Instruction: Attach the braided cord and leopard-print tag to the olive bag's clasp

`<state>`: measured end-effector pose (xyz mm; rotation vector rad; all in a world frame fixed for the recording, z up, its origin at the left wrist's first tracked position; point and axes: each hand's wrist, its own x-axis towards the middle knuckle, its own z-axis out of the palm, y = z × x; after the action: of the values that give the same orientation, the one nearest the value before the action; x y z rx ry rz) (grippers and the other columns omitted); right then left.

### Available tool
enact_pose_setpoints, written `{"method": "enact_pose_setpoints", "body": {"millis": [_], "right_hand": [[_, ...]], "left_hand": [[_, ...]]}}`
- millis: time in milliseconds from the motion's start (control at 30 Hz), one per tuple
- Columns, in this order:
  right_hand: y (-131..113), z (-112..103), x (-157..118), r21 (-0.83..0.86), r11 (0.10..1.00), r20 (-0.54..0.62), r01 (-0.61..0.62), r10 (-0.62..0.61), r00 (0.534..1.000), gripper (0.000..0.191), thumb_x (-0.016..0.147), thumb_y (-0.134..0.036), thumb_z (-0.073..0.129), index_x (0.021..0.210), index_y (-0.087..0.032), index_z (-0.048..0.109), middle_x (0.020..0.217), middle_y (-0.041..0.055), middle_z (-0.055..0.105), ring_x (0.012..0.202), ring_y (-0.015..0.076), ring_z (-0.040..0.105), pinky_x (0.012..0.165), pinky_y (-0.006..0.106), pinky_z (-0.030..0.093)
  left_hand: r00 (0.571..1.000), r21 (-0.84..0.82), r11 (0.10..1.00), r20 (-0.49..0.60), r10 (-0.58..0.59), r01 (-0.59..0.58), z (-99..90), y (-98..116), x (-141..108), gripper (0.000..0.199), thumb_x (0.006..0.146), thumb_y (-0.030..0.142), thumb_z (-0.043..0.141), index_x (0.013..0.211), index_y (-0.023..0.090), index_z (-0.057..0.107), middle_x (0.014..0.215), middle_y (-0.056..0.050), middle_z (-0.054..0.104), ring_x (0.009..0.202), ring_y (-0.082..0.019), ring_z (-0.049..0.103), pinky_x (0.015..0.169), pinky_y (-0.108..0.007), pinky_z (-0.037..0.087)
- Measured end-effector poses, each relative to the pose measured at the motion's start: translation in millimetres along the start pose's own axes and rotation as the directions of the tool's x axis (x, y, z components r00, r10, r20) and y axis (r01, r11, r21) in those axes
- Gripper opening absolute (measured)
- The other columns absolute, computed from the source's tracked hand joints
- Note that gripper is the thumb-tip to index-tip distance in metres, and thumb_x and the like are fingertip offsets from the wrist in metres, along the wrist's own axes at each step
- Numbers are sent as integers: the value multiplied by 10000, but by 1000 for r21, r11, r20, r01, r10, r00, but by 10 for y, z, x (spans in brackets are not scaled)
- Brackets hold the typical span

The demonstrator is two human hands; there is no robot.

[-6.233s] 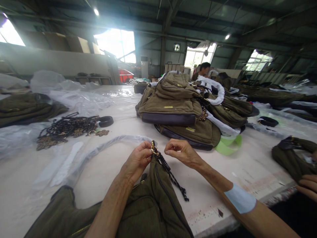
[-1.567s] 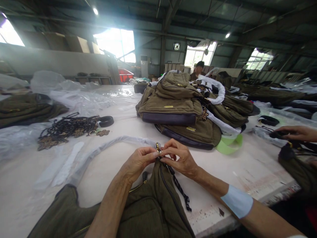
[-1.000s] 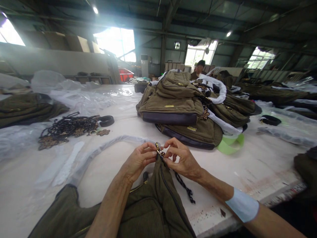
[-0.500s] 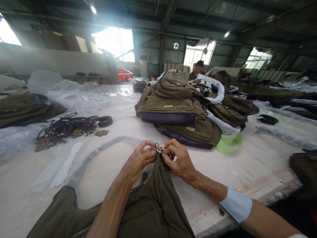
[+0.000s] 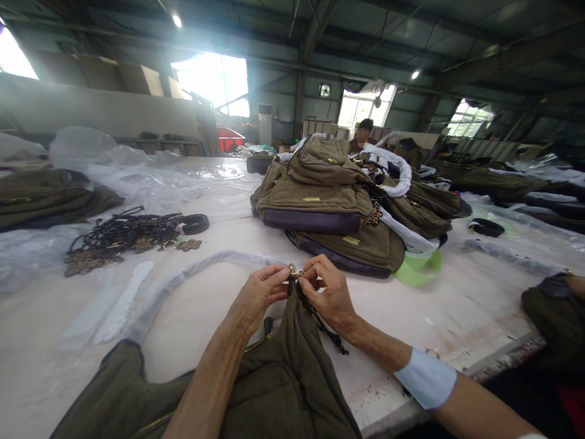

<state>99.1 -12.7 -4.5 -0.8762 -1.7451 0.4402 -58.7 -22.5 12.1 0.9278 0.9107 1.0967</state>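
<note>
An olive-green fabric handbag (image 5: 262,390) with dark piping and gold zips lies in front of me. My left hand (image 5: 253,299) pinches the gold-coloured metal ring (image 5: 293,270) at the bag's upper corner. Against it, my right hand (image 5: 331,296) is closed with thumb and finger on a small metal clasp (image 5: 298,275). A black braided cord (image 5: 337,342) hangs below my right hand, beside the bag's edge. My fingers partly hide how ring and clasp meet. The bag's strap (image 5: 196,266), wrapped in pale plastic, curves away to the left across the table.
Olive bags (image 5: 315,189) are piled ahead. To the left lie black cords with leopard-print flower charms (image 5: 123,238), a black strap coil (image 5: 195,224) and plastic sheeting (image 5: 150,177). At the right edge, another person's hand (image 5: 576,285) is by an olive bag (image 5: 548,317). Someone sits behind the pile.
My hands have shifted slightly right, still together at the ring. More of the black cord now shows under my right hand. At the right edge, another person's hand has come into view.
</note>
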Motion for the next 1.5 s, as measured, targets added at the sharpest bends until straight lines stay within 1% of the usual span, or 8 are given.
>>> {"method": "enact_pose_setpoints", "body": {"millis": [167, 333, 600, 733, 867, 1233, 1367, 1500], "right_hand": [[-22, 51, -7, -4, 1000, 0, 30, -30, 1000, 135, 750, -82, 545, 649, -161, 504, 802, 23, 505, 636, 98, 466, 514, 209, 396], [-29, 68, -7, -15, 1000, 6, -15, 15, 1000, 157, 716, -51, 533, 624, -164, 476, 784, 17, 494, 653, 105, 469, 511, 207, 385], [-18, 68, 28, 50, 993, 7, -107, 107, 994, 168, 739, -85, 563, 604, -161, 495, 768, 15, 516, 658, 108, 494, 522, 208, 401], [5, 68, 33, 90, 990, 1, -107, 107, 994, 165, 779, -134, 571, 625, -160, 518, 779, 22, 520, 712, 121, 518, 542, 207, 426], [-10, 84, 35, 67, 994, -10, -89, 90, 996, 159, 777, -135, 575, 631, -161, 518, 786, 22, 518, 709, 119, 517, 524, 197, 424], [-37, 50, 52, 70, 997, 69, -19, 14, 997, 55, 769, -128, 578, 751, -156, 622, 915, 51, 525, 748, 119, 537, 562, 205, 469], [-12, 18, 43, 7, 1000, 75, -9, 9, 997, 52, 764, -141, 602, 778, -162, 647, 979, 67, 509, 781, 129, 549, 550, 206, 454], [29, -1, 49, -20, 999, 68, 37, -36, 997, 58, 784, -149, 599, 781, -162, 655, 982, 69, 508, 723, 112, 540, 546, 218, 437]], "left_hand": [[998, -28, 1000, -60, -8, 7, 15, 0, 6, 275, 651, 324, 757, 805, 129, 638, 775, -44, 676, 659, -133, 624, 654, -243, 468], [997, -59, 998, -66, -29, 25, 4, -5, 18, 291, 620, 316, 775, 807, 129, 655, 767, -50, 684, 656, -146, 629, 654, -257, 470], [994, 57, 998, -103, 23, -17, -21, -25, 35, 270, 619, 329, 758, 780, 127, 682, 779, -55, 666, 716, -162, 601, 736, -309, 470], [996, 76, 997, -93, 18, -11, -31, -27, 42, 266, 646, 340, 730, 817, 141, 690, 843, -59, 654, 774, -167, 580, 762, -319, 444], [996, 114, 993, -89, 16, -5, -23, -47, 40, 249, 647, 341, 731, 812, 161, 685, 848, -41, 633, 792, -158, 549, 760, -313, 421], [997, -53, 998, -62, 37, -41, 6, -51, 33, 202, 608, 272, 772, 725, 147, 665, 773, -19, 627, 725, -128, 552, 717, -266, 424], [998, -93, 995, -54, 27, -32, 15, -41, 27, 201, 608, 257, 778, 734, 143, 670, 784, -22, 636, 721, -122, 562, 694, -246, 429], [999, -114, 993, -51, 18, -23, 15, -45, 34, 207, 601, 252, 786, 740, 142, 677, 767, -17, 638, 707, -116, 564, 681, -235, 430]]}}
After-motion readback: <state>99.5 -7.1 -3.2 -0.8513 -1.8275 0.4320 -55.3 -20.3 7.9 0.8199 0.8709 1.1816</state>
